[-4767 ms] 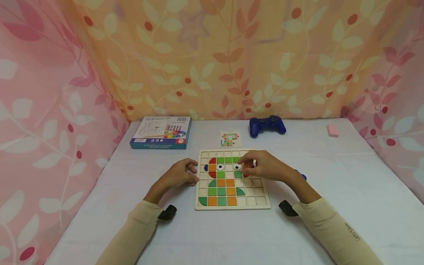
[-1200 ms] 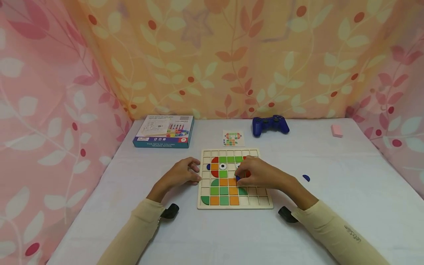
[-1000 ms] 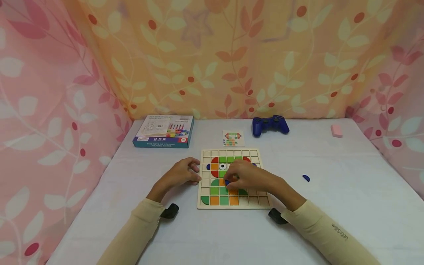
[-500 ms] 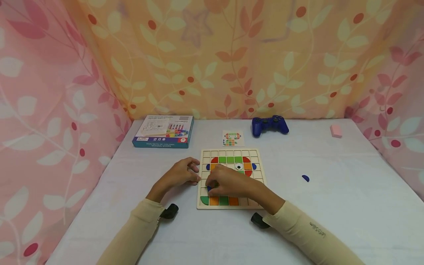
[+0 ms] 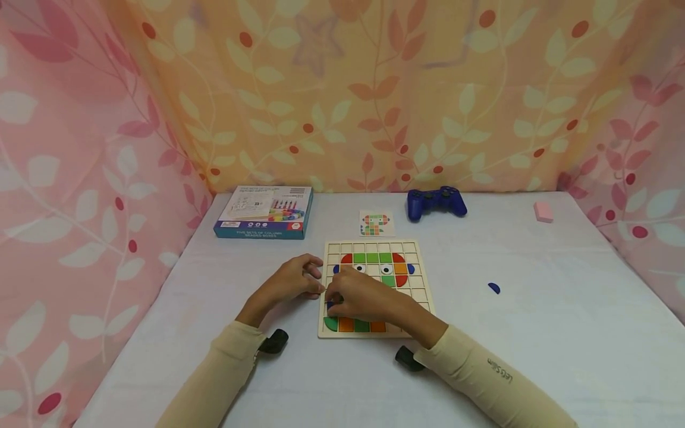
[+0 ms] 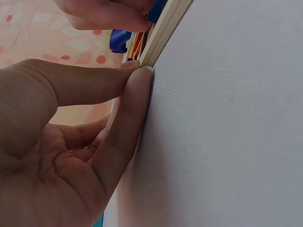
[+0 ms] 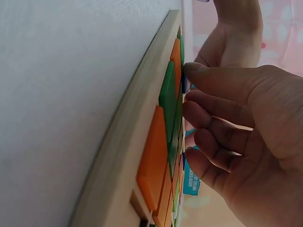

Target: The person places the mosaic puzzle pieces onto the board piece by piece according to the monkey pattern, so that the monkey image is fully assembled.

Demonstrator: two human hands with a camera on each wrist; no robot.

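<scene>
The square wooden grid board (image 5: 420, 295) lies on the table, filled partly with green, orange and red tiles and two round eye pieces. At its left edge, my left hand (image 5: 289, 279) holds the rim with thumb and index fingertips, seen close in the left wrist view. Over the board's lower left part, my right hand (image 5: 364, 294) pinches a small blue piece (image 5: 329, 305) just above the green quarter-round tile (image 5: 331, 324). The right forearm and hand hide several middle tiles. Another blue half-round piece (image 5: 411, 269) sits at the right of the face pattern.
One loose blue half-round piece (image 5: 494, 288) lies right of the board. Behind the board are a small pattern card (image 5: 376, 223), a blue game controller (image 5: 436, 203) and a flat box (image 5: 264, 212). A pink eraser-like block (image 5: 543, 211) lies at the far right.
My right hand has carried the blue piece from the board's right side to its lower left. One fewer loose blue piece lies on the right. My left hand stays at the edge.
</scene>
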